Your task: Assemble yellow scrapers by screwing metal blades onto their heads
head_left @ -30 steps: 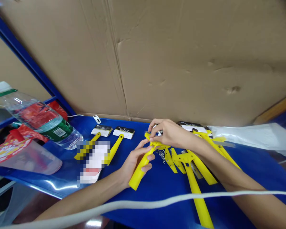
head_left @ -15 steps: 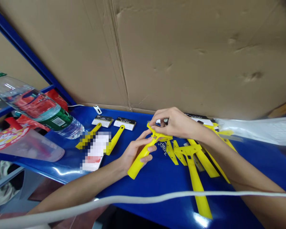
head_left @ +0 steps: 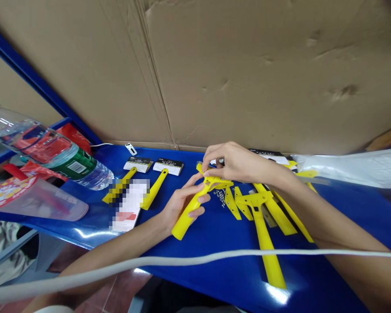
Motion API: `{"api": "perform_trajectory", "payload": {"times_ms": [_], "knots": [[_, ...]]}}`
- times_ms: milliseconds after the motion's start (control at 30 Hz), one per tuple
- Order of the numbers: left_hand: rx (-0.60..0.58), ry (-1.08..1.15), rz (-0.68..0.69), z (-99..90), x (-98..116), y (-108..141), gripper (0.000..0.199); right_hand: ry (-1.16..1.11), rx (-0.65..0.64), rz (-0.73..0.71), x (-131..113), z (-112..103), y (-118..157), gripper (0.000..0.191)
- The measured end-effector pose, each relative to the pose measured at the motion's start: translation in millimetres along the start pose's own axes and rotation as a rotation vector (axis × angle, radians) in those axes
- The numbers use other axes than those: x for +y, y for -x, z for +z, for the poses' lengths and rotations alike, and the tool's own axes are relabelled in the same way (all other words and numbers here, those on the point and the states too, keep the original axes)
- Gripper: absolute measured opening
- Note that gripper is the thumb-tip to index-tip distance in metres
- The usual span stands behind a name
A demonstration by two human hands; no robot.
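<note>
My left hand [head_left: 184, 200] is wrapped round the handle of a yellow plastic scraper [head_left: 185, 219], which slants up and away from me. Over its T-shaped head, my right hand [head_left: 230, 163] is closed in a pinch, thumb and forefinger touching the head; what sits between the fingertips is hidden. A dark, round-ended object [head_left: 221, 161] shows under the curled fingers, too little of it to name. Just right of the hands lie small loose screws and nuts [head_left: 220, 198], two yellow clamp plates [head_left: 232, 203] and another yellow scraper handle [head_left: 263, 237].
More yellow handles [head_left: 280, 213] lie under my right forearm. Carded yellow scrapers [head_left: 154, 189], a pixelated leaflet [head_left: 130, 208], a water bottle [head_left: 74, 161] and a plastic cup [head_left: 48, 198] stand left. A white cable [head_left: 195, 260] crosses in front; cardboard [head_left: 247, 78] walls the back.
The view has shifted slightly, so most things sit a little further left. Both hands keep their hold at the scraper, the right fingers changing only slightly at its head.
</note>
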State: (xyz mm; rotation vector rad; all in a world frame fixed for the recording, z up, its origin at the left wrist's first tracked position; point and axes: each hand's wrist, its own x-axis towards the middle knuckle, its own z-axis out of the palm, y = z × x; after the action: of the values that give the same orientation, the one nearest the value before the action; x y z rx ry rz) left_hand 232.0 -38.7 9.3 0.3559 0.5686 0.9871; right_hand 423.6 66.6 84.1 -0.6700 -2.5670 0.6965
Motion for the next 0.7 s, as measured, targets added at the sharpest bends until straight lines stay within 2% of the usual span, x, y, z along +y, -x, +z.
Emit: {"api": "perform_trajectory", "payload": {"times_ms": [200, 333, 500, 700], "knots": [[0.015, -0.058, 0.0, 2.4, 0, 0, 0.041, -0.081, -0.048, 0.12, -1, -6, 1, 0.008], [0.014, -0.118, 0.006, 4.4, 0, 3, 0.042, -0.192, -0.118, 0.229, 7, -11, 2, 0.02], [0.012, -0.167, 0.028, 5.1, -1, 4, 0.045, -0.256, -0.131, 0.285, 13, -17, 2, 0.02], [0.022, -0.213, 0.036, 5.7, -3, 3, 0.046, -0.2, -0.136, 0.262, 8, -17, 4, 0.019]]}}
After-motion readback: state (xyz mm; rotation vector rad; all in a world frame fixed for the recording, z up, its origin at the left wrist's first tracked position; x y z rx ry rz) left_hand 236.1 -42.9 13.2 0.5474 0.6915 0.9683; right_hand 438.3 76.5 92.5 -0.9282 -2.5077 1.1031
